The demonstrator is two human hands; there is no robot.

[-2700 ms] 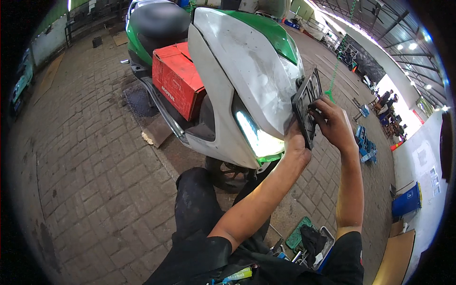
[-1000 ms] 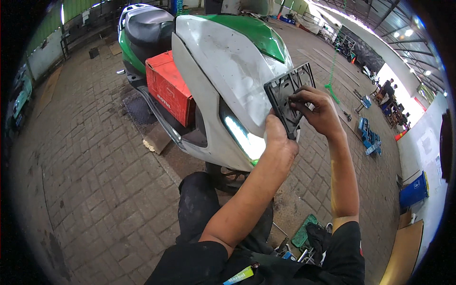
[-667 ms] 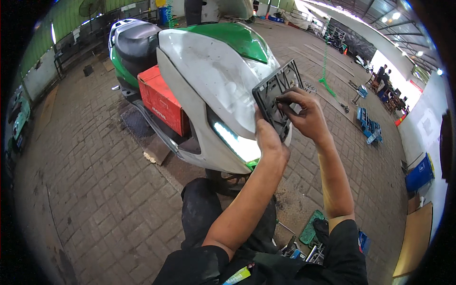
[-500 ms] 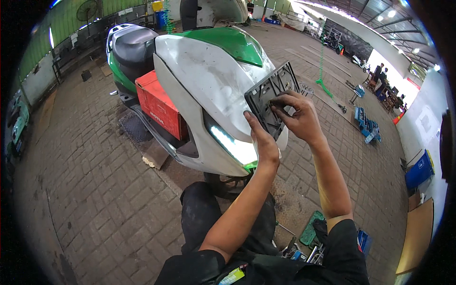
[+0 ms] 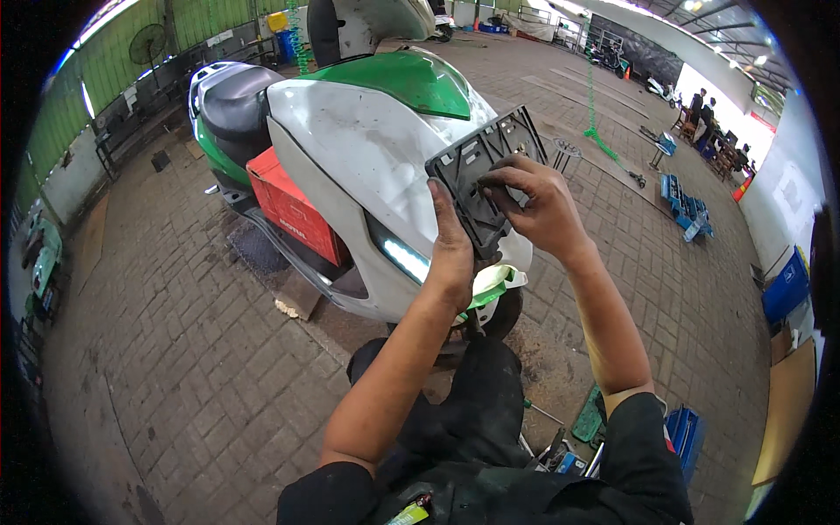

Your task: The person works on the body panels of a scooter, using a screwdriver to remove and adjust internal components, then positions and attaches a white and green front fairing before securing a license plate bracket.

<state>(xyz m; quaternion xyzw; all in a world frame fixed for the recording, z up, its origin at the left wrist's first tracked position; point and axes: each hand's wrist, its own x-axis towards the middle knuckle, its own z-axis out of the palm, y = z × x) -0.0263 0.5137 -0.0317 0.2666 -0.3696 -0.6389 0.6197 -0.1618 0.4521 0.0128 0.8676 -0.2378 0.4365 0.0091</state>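
A black plastic panel (image 5: 468, 164), with ribs and openings on the side facing me, is tilted up in front of the scooter. My left hand (image 5: 451, 254) is closed on its lower left edge, the thumb along the rim. Over the panel's middle, my right hand (image 5: 541, 208) has its thumb and forefinger pinched together; whatever small thing they hold is too small to make out. Just beyond my hands stands a white and green scooter (image 5: 350, 131) with a lit front lamp (image 5: 407, 260).
A red box (image 5: 293, 206) sits in the scooter's footwell. Beside my right leg lie a green tool case (image 5: 589, 418), loose hand tools and a blue tray (image 5: 685, 437). Farther right are a blue toolbox (image 5: 685, 208) and a blue bin (image 5: 787, 284). People sit and stand far right.
The panel and both my hands have shifted slightly left in the picture as the view moved. My left hand still holds the panel, and the right still pinches at its middle.
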